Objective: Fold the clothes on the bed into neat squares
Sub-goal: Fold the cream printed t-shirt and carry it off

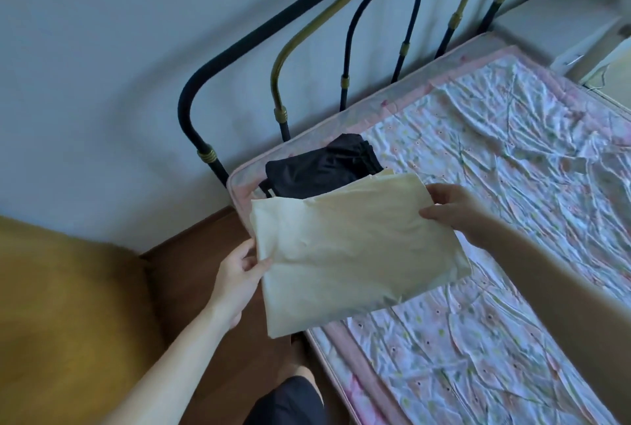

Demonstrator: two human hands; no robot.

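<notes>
The left hand [240, 269] pinches the near-left edge of a folded cream garment [351, 250], thumb on top and fingers beneath, while the right hand [454, 207] grips the far-right edge the same way, fingers curled over the cloth. Held at two opposite edges, the garment stays flat and keeps its folds, which looks like a carry rather than another fold. It hangs in the air over the bed's [512, 185] near-left corner, partly past the mattress edge, and just in front of a folded black garment [321, 166] that lies at that corner by the metal headboard [283, 59]. Probably the cream piece is bound for the top of the black one. Both forearms reach forward, the right crossing above the floral sheet [478, 339].
</notes>
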